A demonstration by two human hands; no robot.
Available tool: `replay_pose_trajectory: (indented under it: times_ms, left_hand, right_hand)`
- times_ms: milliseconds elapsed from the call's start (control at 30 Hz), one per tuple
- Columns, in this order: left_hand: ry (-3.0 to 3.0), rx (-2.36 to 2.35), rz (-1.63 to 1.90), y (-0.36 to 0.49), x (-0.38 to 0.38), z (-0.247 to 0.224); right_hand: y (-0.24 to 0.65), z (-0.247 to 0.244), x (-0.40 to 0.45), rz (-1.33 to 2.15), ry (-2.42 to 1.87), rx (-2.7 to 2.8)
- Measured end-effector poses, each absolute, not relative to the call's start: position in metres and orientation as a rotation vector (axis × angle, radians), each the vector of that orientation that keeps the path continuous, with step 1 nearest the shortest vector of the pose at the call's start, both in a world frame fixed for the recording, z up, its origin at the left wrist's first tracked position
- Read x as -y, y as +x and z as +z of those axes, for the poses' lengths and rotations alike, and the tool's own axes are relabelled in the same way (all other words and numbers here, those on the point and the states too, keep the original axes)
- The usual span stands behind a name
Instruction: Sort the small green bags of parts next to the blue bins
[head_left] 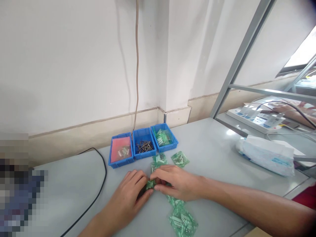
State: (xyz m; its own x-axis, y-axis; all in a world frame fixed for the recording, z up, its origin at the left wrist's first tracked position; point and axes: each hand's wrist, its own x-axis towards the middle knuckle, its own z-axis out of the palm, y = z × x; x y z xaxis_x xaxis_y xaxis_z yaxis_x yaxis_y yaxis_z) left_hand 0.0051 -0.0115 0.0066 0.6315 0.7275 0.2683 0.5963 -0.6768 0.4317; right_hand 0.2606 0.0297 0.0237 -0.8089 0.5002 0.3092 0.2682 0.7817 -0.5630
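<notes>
My left hand (129, 194) and my right hand (176, 182) meet over the grey table, with a small green plastic bag (150, 184) pinched between them. What the bag holds is hidden by my fingers. Around my right hand lie more green bags: one (180, 159) behind it, one (160, 158) just beyond my fingertips, and a larger one (183, 223) in front, with pale and metallic pieces inside. Behind the hands stand three blue trays: the left (121, 163) holds pink paper and a clear bag of white pieces, the middle (145, 155) metal screws, the right (167, 147) green bags.
A black cable (100, 191) curves over the table at the left. A white plastic package (269, 156) lies at the right, near a metal frame (233, 72). Beyond the frame, another person's arm (293, 113) rests near a power strip. A blurred figure is at the far left.
</notes>
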Motion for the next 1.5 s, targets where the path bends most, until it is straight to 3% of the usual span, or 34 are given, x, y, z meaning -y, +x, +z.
replay_pose_trajectory:
  times_ms: [1500]
  left_hand:
    - [2.572,-1.064,0.624,0.0033,0.0122,0.0043]
  right_hand:
    - [0.2592,0.018,-0.0309,0.589,-0.561,2.439]
